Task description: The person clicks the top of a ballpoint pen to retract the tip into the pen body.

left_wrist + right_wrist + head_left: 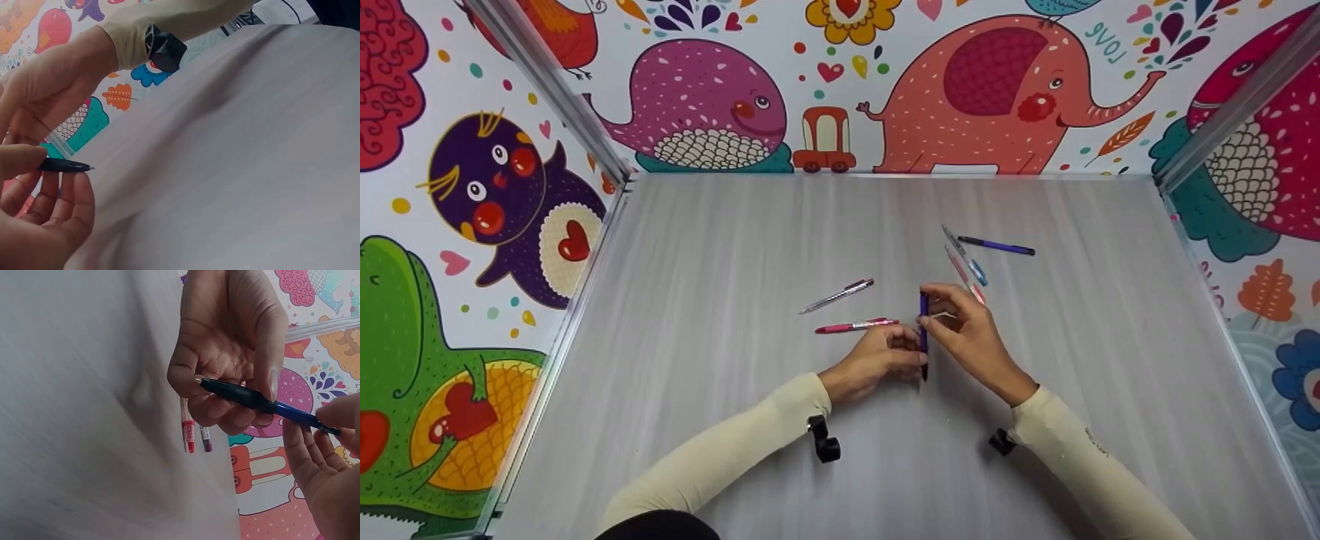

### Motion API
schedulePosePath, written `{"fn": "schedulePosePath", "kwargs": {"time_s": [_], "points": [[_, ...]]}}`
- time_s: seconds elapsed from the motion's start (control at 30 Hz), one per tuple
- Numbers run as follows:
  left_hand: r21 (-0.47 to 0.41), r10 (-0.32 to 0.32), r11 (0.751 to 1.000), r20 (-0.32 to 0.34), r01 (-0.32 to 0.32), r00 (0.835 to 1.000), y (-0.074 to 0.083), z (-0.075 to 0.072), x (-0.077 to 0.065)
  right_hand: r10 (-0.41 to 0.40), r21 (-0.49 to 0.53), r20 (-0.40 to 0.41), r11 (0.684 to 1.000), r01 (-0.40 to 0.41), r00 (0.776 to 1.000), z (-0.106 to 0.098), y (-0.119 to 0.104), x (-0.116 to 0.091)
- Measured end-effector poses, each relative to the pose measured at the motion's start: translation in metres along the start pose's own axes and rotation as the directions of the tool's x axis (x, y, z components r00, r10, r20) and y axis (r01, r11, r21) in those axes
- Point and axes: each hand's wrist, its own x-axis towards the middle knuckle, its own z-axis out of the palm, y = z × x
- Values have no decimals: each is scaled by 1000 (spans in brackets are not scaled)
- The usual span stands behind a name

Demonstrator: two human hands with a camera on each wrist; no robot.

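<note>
Both hands hold a blue ballpoint pen (924, 334) with a black grip section, raised above the table. My left hand (874, 361) pinches it between thumb and fingers near the writing tip (91, 168), which points toward the body. At the far end, the fingers and thumb of my right hand (976, 341) pinch the blue barrel (295, 414). Just beyond the left hand lies a pink pen (847, 327), and behind that a clear pen with a dark purple end (838, 295).
Past the right hand lie a clear pen with a light blue end (966, 255), a clear pen with a red end (964, 271) and another blue pen (997, 246). Printed cartoon panels (697, 105) with metal posts border the grey table (720, 225).
</note>
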Motion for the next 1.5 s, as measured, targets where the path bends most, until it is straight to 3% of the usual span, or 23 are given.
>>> {"fn": "schedulePosePath", "kwargs": {"time_s": [0.3,0.73,1.1,1.27,1.5], "points": [[-74,-31,997,-40,28,999,3,3,-5,20,9,56,1000,-21,998,4,-2,3],[-90,28,995,-69,-34,997,8,5,-11,61,66,59,996,-65,996,3,-7,7],[-64,54,996,-82,-59,995,12,4,-9,79,74,12,994,-80,997,6,-9,9],[-7,65,998,-75,-65,995,13,-1,-11,73,59,-17,996,-72,997,7,-4,7],[178,125,978,-101,-106,987,15,-13,-15,9,86,-58,996,-4,998,4,0,5]]}}
